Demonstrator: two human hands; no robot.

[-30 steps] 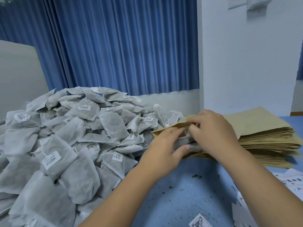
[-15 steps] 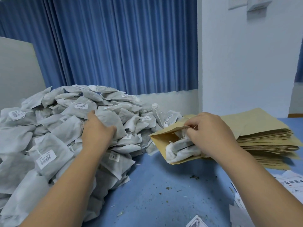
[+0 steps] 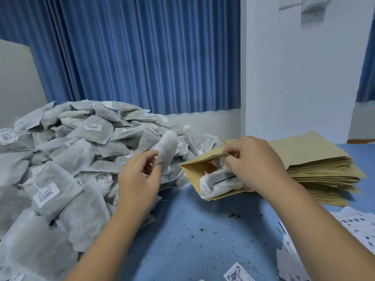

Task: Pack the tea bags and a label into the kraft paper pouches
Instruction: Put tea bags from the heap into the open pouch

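Observation:
A big heap of grey-white tea bags (image 3: pixel 60 159) covers the left of the blue table (image 3: pixel 192 230). My left hand (image 3: pixel 140 179) pinches one tea bag (image 3: pixel 167 149) and holds it upright in the air just left of the pouch. My right hand (image 3: pixel 253 163) grips the upper lip of a kraft paper pouch (image 3: pixel 192 167), holding its mouth open toward the left. Several tea bags (image 3: pixel 219 183) lie inside the pouch, their ends sticking out of the mouth. Printed labels (image 3: pixel 355 226) lie at the right edge.
A thick stack of flat kraft pouches (image 3: pixel 324 171) sits right behind my right hand. More labels (image 3: pixel 237 273) lie at the bottom edge. Tea crumbs (image 3: pixel 233 216) dot the table. A blue curtain (image 3: pixel 142 57) and a white wall (image 3: pixel 304 78) stand behind.
My left hand left the pouch, reached into the heap, and has come back toward the pouch with one tea bag lifted. My right hand keeps holding the pouch open.

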